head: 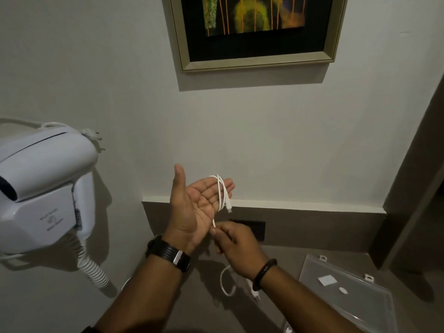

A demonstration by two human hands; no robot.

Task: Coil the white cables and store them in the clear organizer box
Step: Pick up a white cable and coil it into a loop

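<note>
My left hand (195,203) is raised palm up with fingers spread, and a thin white cable (222,192) is looped around its fingers, one plug end dangling near the fingertips. Just below it, my right hand (234,241) pinches the free strand of that same cable between thumb and fingers. A second white cable (227,281) lies on the grey counter under my right wrist, partly hidden by the arm. The clear organizer box (348,292) sits at the lower right with its lid closed.
A white wall-mounted hair dryer (45,188) with a coiled cord hangs at the left. A framed picture (257,32) hangs on the wall above. A dark socket plate (254,228) sits on the grey backsplash behind my hands.
</note>
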